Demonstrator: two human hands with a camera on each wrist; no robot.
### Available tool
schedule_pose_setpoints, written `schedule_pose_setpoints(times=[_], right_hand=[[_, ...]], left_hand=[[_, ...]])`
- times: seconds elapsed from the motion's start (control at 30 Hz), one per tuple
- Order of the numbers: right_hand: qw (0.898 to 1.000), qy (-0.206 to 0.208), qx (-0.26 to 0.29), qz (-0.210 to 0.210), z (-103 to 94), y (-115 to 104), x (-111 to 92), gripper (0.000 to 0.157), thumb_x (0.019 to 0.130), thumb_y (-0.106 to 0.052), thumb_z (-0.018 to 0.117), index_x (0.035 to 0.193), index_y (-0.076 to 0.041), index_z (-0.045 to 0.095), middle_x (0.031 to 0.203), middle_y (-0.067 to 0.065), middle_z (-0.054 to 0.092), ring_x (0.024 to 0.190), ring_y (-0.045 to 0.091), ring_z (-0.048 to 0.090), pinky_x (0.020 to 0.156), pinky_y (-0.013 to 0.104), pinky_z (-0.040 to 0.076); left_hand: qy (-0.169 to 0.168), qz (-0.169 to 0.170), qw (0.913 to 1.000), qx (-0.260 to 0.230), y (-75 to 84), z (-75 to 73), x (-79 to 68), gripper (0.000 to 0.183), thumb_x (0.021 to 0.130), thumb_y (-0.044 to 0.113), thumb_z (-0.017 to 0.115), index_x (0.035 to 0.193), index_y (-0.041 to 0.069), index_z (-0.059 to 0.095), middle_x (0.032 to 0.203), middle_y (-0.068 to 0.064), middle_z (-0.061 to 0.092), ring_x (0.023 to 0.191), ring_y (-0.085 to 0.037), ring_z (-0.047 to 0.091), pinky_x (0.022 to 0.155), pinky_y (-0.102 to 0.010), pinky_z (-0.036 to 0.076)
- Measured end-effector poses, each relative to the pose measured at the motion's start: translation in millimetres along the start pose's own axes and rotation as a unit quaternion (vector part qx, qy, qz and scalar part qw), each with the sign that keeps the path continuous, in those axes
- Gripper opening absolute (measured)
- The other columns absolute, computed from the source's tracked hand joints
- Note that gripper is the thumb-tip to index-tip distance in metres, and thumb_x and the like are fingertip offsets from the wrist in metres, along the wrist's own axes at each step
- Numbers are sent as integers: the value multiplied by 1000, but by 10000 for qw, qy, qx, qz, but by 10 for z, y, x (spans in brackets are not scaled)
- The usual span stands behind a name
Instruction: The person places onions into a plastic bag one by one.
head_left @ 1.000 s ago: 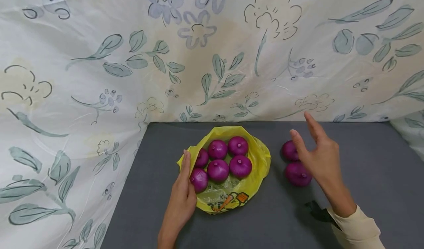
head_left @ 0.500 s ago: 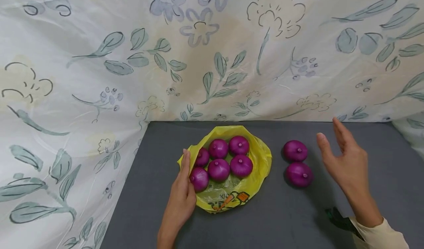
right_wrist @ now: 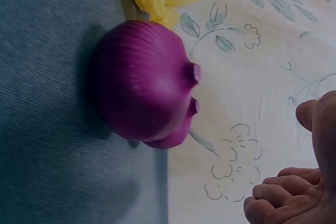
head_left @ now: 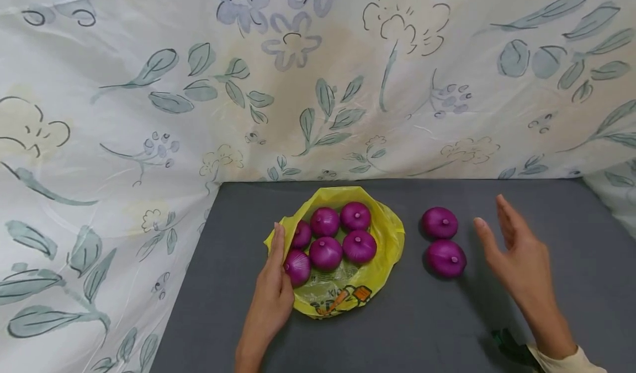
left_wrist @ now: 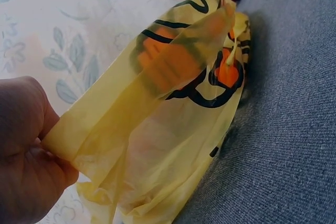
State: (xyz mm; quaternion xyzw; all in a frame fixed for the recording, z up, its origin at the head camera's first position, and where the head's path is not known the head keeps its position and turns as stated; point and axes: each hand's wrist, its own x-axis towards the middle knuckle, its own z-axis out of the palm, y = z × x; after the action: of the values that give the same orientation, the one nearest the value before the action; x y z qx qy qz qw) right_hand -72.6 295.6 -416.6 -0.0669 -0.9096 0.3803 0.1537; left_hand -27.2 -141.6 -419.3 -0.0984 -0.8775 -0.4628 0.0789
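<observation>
My left hand [head_left: 270, 293] pinches the left edge of a yellow plastic bag [head_left: 385, 262]; the left wrist view shows the thin film between thumb and fingers [left_wrist: 63, 174]. The bag's mouth is spread wide, and several purple-red onions [head_left: 326, 253] lie inside it. Two more onions sit on the dark cloth right of the bag, a far one [head_left: 439, 222] and a near one [head_left: 446, 258]. Just right of that pair my right hand [head_left: 521, 262] hovers with thumb and fingers apart, holding nothing. In the right wrist view the near onion [right_wrist: 142, 82] partly covers the far one.
A dark grey cloth [head_left: 397, 334] covers the table. White fabric with a leaf and flower print [head_left: 318, 86] hangs along the back and the left side. A dark strap [head_left: 512, 348] shows at my right wrist.
My right hand has moved right, away from above the two onions, then slightly down, uncovering the far onion. My left hand and the bag have stayed in place.
</observation>
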Motion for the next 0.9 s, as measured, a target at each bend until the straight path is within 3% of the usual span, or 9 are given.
schedule_pose_setpoints(times=[0.17, 0.23, 0.27, 0.33, 0.4, 0.47, 0.5, 0.9], right_hand=[[9995, -291, -29, 71, 53, 47, -77, 76, 104, -43, 66, 168, -36, 27, 163, 12, 43, 138, 45, 52, 92, -4, 29], [9991, -415, -110, 72, 74, 60, -112, 77, 104, -44, 67, 169, -35, 27, 162, 12, 44, 134, 47, 55, 98, 8, 44], [9986, -498, -161, 68, 88, 66, -128, 77, 103, -45, 67, 169, -35, 27, 162, 12, 45, 132, 47, 57, 97, 9, 46], [9974, -683, -240, 45, 118, 74, -162, 79, 103, -47, 67, 169, -32, 27, 160, 13, 47, 129, 47, 60, 99, 32, 56], [9955, -908, -250, 31, 153, 82, -197, 81, 103, -48, 67, 170, -29, 27, 159, 16, 48, 128, 48, 60, 97, 57, 53], [9938, -1083, -256, 5, 186, 93, -227, 83, 102, -49, 68, 170, -24, 27, 158, 20, 48, 128, 48, 60, 96, 60, 53], [9932, -1134, -257, -13, 200, 96, -240, 84, 102, -49, 69, 170, -22, 27, 157, 22, 48, 128, 50, 60, 94, 68, 48], [9876, -1445, -610, -23, 337, 106, -300, 106, 92, -58, 77, 170, -10, 24, 156, 32, 45, 130, 57, 54, 96, 76, 43]], left_hand=[[16, 13, 10000, -25, -2, 16, -4, 93, 96, -21, 39, 172, 24, 7, 178, -6, 14, 162, -22, 13, 122, -12, 12], [22, 23, 10000, -32, -2, 21, -3, 93, 96, -21, 38, 172, 24, 8, 178, -6, 14, 162, -22, 13, 121, -11, 13], [25, 24, 10000, -32, -2, 22, -4, 93, 97, -20, 38, 172, 24, 8, 178, -6, 14, 162, -22, 13, 121, -11, 13], [30, 19, 10000, -23, -2, 24, -5, 92, 97, -20, 38, 172, 24, 8, 178, -6, 14, 162, -22, 13, 121, -10, 13], [32, 10, 10000, -13, -1, 26, -6, 92, 97, -20, 38, 172, 24, 8, 178, -6, 14, 162, -22, 14, 121, -10, 14], [25, -1, 10000, -12, 1, 28, -7, 92, 97, -20, 38, 172, 24, 8, 178, -6, 14, 162, -22, 13, 121, -10, 13], [19, 3, 10000, -17, 3, 30, -6, 91, 98, -20, 38, 172, 24, 8, 178, -6, 14, 162, -22, 13, 121, -11, 12], [-5, -71, 9999, -74, 18, 58, 2, 93, 97, -20, 37, 172, 25, 7, 178, -4, 13, 162, -21, 14, 121, -11, 12]])
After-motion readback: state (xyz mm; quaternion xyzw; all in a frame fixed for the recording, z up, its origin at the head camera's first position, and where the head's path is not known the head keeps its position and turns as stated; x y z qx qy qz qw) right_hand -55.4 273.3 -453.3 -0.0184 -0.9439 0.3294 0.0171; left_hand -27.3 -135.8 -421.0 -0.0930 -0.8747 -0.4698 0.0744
